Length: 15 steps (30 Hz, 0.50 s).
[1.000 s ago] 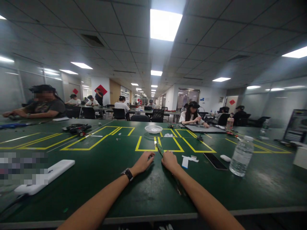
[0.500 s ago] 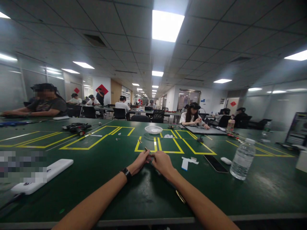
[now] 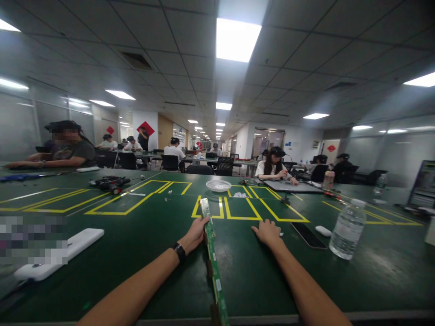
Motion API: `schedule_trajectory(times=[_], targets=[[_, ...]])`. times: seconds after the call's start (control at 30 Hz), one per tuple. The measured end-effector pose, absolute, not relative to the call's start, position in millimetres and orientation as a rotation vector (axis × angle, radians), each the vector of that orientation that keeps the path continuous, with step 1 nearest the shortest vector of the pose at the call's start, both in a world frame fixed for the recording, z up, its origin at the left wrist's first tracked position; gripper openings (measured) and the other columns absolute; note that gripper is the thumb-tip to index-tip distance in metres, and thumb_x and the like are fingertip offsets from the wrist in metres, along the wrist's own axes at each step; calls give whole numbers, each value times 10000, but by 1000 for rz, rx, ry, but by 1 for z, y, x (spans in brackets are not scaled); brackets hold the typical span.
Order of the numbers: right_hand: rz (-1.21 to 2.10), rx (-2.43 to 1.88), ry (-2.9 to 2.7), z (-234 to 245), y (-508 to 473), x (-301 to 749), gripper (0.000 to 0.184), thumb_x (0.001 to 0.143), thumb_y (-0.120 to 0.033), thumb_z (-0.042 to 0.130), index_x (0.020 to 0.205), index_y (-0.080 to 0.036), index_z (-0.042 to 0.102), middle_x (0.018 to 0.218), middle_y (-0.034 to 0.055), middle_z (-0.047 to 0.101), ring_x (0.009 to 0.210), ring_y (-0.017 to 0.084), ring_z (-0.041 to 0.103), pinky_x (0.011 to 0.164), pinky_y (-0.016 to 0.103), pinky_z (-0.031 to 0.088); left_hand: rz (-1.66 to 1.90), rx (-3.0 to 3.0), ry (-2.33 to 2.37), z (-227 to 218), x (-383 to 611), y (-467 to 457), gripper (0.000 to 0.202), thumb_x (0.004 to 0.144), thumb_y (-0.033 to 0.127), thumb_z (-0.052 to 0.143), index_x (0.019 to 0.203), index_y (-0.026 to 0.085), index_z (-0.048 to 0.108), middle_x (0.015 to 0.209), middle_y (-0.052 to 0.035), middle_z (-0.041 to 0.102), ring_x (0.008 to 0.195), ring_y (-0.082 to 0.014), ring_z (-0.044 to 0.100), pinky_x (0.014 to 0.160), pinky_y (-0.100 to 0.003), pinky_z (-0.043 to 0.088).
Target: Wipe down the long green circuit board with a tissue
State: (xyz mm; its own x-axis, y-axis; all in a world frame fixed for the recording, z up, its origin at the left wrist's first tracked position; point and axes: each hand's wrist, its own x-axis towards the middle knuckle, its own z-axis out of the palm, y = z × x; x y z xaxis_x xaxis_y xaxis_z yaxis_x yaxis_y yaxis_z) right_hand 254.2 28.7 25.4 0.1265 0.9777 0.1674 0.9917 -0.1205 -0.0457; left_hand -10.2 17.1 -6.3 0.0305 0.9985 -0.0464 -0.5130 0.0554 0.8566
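A long, narrow green circuit board [image 3: 212, 253] runs from the middle of the table toward me and out past the bottom edge. My left hand [image 3: 197, 230] pinches it near its far end, which is tilted up. Brownish pieces sit along its left side. My right hand [image 3: 269, 232] is apart from the board, lying low over the tabletop with the thumb away from the other fingers. It covers most of the white scraps there; a bit of white scrap [image 3: 281, 234] shows at its right side. Whether the fingertips touch the scraps is hidden.
The green table [image 3: 163, 276] carries yellow tape outlines. A clear shallow dish [image 3: 218, 186] stands beyond my hands. To the right are a black phone [image 3: 308, 235], a white case [image 3: 323, 231] and a water bottle [image 3: 347, 231]. A white power strip [image 3: 64, 253] lies left. Several people sit farther off.
My hands were together at the middle; now they are apart. My right hand has moved right onto the white scraps. The board has turned so its length shows, still in my left hand.
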Motion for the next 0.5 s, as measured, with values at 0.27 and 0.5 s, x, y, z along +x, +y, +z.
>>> schedule_trajectory(times=[0.27, 0.5], targets=[[-69, -1783, -2347, 9, 31, 226, 366, 882, -366, 430, 1080, -141, 639, 1131, 169, 578, 1074, 274, 515, 890, 367, 367, 1423, 761, 822, -2, -8, 11, 84, 841, 68, 498, 856, 150, 493, 554, 23, 593, 401, -101, 570, 470, -225, 521], [-161, -1780, -2161, 12, 36, 232, 420, 879, -356, 429, 1214, -140, 563, 1189, 168, 541, 1129, 275, 466, 916, 369, 355, 1424, 758, 779, -5, -12, 14, 116, 822, 68, 521, 900, 149, 491, 638, -9, 630, 474, -124, 621, 520, -258, 548]])
